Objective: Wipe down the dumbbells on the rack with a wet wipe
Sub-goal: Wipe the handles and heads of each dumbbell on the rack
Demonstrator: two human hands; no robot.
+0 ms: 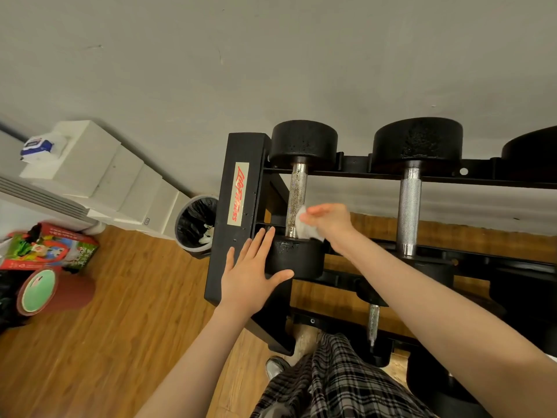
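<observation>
Head view, looking down over black rack (pixel 238 164), red-lettered label on its end post.

Right hand (pixel 328 220) reaching in from lower right, fingers curled round white wet wipe (pixel 304 226), pinching it against the knurled handle of the leftmost dumbbell (pixel 297 197). Wipe bunched, pressed to the lower part of the handle, just above the near weight head. Handle speckled and dull beyond the fingertips, toward the far head.

Left hand (pixel 251 274) flat, fingers straight and spread, gripping nothing. Palm lying on the rack's end post; thumb stretched across the outer face of the near weight head; fingertips (pixel 265 236) reaching to that head's upper edge.

Second dumbbell (pixel 410 203) beside the right hand, on its thumbless outer side, apart from it; handle brighter and cleaner-looking.

Beyond the left fingertips, left of the post: bin (pixel 196 224) with black liner on wood floor (pixel 120 312). Well left of that hand, pack of wipes (pixel 37 146) on a white unit (pixel 99 173) by the wall.

Plaid garment (pixel 331 381) below both forearms.
</observation>
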